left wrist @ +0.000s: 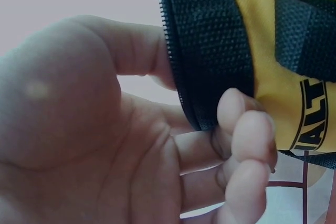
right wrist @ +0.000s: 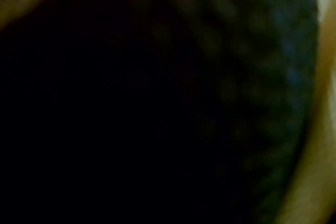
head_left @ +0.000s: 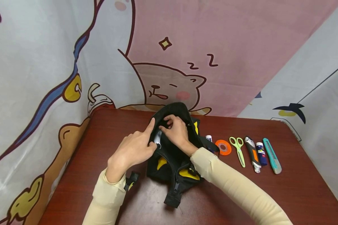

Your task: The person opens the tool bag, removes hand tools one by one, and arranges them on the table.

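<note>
A black and yellow zippered tool bag [head_left: 183, 109] stands on the table with its mouth open toward me. My left hand [head_left: 135, 147] grips the bag's left rim, thumb on one side and fingers curled on the other. In the left wrist view this hand [left wrist: 142, 129] closes on the black zipper edge beside the yellow fabric [left wrist: 273, 98]. My right hand [head_left: 177, 131] reaches into the mouth, fingers loosely bent, with nothing visible between them. A pale, shiny piece [head_left: 157, 137] shows inside, just below the right thumb. Dark bag fabric [right wrist: 283, 77] fills most of the right wrist view.
To the right of the bag lie a glue stick [head_left: 209, 138], an orange tape roll [head_left: 223, 147], green scissors [head_left: 239, 151], an orange and black utility knife [head_left: 252, 153], another glue stick [head_left: 261, 153] and a teal cutter [head_left: 272, 156]. A strap with a buckle [head_left: 133, 179] lies at the bag's left.
</note>
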The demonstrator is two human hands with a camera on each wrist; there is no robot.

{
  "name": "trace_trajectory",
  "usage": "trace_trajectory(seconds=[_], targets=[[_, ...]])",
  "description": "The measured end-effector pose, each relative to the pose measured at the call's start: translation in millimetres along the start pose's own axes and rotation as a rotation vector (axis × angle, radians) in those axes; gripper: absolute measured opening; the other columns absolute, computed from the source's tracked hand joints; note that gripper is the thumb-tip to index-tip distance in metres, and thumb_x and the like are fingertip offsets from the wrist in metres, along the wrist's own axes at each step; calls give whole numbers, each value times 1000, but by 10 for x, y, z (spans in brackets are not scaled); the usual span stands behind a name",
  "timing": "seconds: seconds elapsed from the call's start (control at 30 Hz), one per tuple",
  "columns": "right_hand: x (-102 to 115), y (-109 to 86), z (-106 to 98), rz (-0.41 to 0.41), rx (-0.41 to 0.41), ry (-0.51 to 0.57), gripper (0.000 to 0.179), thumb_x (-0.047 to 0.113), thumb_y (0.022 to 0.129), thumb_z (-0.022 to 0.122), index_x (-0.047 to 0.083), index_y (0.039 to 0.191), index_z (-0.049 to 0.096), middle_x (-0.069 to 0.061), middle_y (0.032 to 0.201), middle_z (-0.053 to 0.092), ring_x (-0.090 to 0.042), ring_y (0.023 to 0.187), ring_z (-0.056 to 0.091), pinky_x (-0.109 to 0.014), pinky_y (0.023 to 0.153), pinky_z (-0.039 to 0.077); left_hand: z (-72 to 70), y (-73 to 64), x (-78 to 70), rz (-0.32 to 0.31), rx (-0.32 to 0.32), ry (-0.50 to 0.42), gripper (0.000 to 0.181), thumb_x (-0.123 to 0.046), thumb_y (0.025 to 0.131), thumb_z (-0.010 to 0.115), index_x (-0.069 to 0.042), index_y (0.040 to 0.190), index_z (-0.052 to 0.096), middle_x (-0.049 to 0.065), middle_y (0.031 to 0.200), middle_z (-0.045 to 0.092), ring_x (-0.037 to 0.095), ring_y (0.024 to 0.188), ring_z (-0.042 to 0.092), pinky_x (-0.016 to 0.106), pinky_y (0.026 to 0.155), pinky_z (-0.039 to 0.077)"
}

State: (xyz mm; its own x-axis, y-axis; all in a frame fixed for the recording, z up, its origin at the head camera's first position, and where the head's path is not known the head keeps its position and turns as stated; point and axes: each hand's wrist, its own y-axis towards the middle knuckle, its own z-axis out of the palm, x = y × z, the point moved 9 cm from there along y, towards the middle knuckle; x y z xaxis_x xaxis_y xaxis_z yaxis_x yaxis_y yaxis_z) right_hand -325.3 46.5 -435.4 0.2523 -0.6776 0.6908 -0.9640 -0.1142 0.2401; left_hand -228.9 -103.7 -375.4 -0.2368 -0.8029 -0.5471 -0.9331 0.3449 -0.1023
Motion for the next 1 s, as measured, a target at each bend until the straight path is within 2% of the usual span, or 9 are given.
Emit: trace_trajectory(seconds=[0.4,0.67,1.0], targets=[[-246,25,173,106,61,-13,50,30,94,90,6,134,72,-14,110,70,-31,95,67,-48,84,55,9,0,-12,1,4,-5,88,-19,103,56,-12,179,14,-4,57,41,13,48,33,30,49,25],[-297,11,340,123,178,-42,65,37,93,91,6,145,65,-15,115,65,-30,98,62,-47,85,51,19,-1,-19,-3,7,1,89,-19,103,56,-13,179,12,-4,57,40,13,48,32,30,49,25],[-349,-18,448,131,265,-52,74,39,92,92,8,151,60,-16,125,64,-31,106,62,-47,88,54,31,1,-16,-10,15,-4,89,-19,103,57,-13,180,12,-3,57,42,13,48,34,30,49,27]])
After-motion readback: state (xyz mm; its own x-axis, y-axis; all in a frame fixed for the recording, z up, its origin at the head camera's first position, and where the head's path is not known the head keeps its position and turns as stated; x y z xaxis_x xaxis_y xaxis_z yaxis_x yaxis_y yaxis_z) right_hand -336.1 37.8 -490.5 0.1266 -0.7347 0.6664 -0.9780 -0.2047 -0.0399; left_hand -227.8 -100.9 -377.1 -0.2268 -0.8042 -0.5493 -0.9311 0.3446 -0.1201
